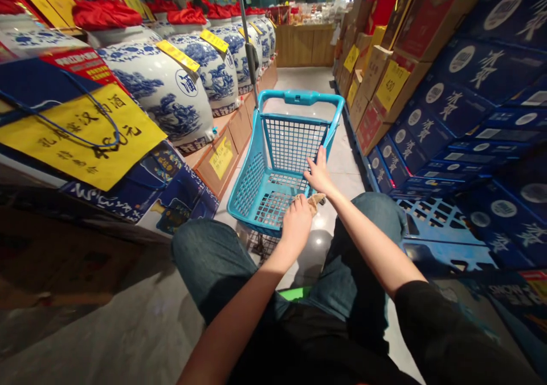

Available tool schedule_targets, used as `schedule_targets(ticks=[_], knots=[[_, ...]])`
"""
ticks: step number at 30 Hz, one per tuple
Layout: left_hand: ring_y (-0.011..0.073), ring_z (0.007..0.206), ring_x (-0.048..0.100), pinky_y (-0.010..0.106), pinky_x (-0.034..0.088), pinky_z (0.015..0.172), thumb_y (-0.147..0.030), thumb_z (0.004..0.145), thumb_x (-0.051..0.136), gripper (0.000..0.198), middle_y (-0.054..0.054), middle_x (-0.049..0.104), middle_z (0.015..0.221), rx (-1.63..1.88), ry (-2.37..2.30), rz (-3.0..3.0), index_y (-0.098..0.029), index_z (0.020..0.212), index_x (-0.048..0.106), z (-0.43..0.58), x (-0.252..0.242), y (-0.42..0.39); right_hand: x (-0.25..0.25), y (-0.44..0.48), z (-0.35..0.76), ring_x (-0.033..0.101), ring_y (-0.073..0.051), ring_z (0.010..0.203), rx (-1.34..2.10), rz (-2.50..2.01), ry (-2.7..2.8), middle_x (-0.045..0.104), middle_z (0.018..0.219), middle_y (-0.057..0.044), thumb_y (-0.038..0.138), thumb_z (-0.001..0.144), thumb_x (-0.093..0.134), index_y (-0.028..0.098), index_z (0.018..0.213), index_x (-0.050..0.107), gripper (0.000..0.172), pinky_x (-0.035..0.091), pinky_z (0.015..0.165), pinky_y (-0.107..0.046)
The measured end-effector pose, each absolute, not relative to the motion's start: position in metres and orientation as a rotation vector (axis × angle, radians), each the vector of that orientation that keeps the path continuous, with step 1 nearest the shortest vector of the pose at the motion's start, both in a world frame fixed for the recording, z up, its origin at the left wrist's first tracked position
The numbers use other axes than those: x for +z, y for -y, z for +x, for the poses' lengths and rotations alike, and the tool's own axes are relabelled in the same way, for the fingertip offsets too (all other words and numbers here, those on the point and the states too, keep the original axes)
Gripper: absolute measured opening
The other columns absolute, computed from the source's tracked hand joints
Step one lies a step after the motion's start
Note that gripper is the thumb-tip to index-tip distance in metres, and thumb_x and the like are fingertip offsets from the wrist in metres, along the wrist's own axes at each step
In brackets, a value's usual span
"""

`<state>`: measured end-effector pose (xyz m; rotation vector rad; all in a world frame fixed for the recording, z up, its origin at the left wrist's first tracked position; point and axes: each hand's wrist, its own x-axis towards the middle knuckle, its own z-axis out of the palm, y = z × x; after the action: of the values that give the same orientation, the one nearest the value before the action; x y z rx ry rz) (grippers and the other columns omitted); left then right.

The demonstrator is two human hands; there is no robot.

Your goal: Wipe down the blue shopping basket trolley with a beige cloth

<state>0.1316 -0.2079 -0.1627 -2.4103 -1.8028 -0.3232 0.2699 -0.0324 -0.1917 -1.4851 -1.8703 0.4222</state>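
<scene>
L hand point(298, 221) holds tan rag point(315, 204) at near R side of blue plastic shopping cart point(294, 97); R hand point(319, 177), fingers spread, is at its R rim. Blue-&-wht porcelain jars point(160, 91) w/ red cloth tops point(106, 15) on L; stacked blue cartons point(453, 107) on R.

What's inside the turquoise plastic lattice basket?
The basket shows its gridded floor, no goods visible. The left hand, crumpled beige cloth and right hand cover parts of its right side; anything behind is hidden.

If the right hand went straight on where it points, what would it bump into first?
Probably the far mesh panel of the blue cart; the right hand seems at the cart's rim, but depth is unclear.
</scene>
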Motion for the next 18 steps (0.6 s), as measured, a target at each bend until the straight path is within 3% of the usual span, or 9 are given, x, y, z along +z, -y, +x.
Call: schedule_targets(ticks=[4, 8, 14, 18], knots=[[0.0281, 0.123, 0.074, 0.033, 0.061, 0.102, -0.009, 0.107, 0.045, 0.046, 0.028, 0.069, 0.139, -0.343, 1.722, -2.512, -0.001, 0.152, 0.053, 0.129, -0.161, 0.216, -0.202, 0.040, 0.267, -0.005, -0.026, 0.170, 0.504, -1.483, 1.807, 0.010, 0.183, -0.013, 0.018, 0.093, 0.047, 0.009, 0.162, 0.046, 0.069, 0.012, 0.140, -0.052], [0.0271, 0.126, 0.073, 0.034, 0.060, 0.106, -0.010, 0.106, 0.046, 0.048, 0.025, 0.067, 0.145, -0.328, 1.583, -2.631, -0.005, 0.154, 0.053, 0.112, -0.170, 0.234, -0.194, 0.027, 0.281, 0.005, -0.023, 0.171, 0.544, -1.478, 1.851, 0.023, 0.180, -0.012, 0.020, 0.091, 0.047, 0.008, 0.160, 0.050, 0.070, 0.012, 0.141, -0.045], [0.0270, 0.144, 0.061, 0.044, 0.048, 0.124, -0.002, 0.095, 0.050, 0.059, 0.018, 0.067, 0.149, -0.463, 1.335, -2.805, -0.012, 0.153, 0.058, 0.051, -0.189, 0.245, -0.185, 0.024, 0.309, 0.035, -0.026, 0.164, 0.707, -1.392, 1.891, 0.029, 0.179, -0.011, 0.024, 0.086, 0.049, 0.013, 0.158, 0.054, 0.073, 0.048, 0.124, -0.044], [0.0277, 0.145, 0.059, 0.050, 0.048, 0.125, 0.001, 0.083, 0.051, 0.071, 0.018, 0.065, 0.151, -0.491, 1.329, -2.858, -0.012, 0.153, 0.059, 0.003, -0.189, 0.235, -0.181, 0.032, 0.316, 0.034, -0.027, 0.164, 0.703, -1.375, 1.880, 0.035, 0.176, -0.013, 0.022, 0.082, 0.052, 0.014, 0.151, 0.063, 0.071, 0.044, 0.128, -0.046]])
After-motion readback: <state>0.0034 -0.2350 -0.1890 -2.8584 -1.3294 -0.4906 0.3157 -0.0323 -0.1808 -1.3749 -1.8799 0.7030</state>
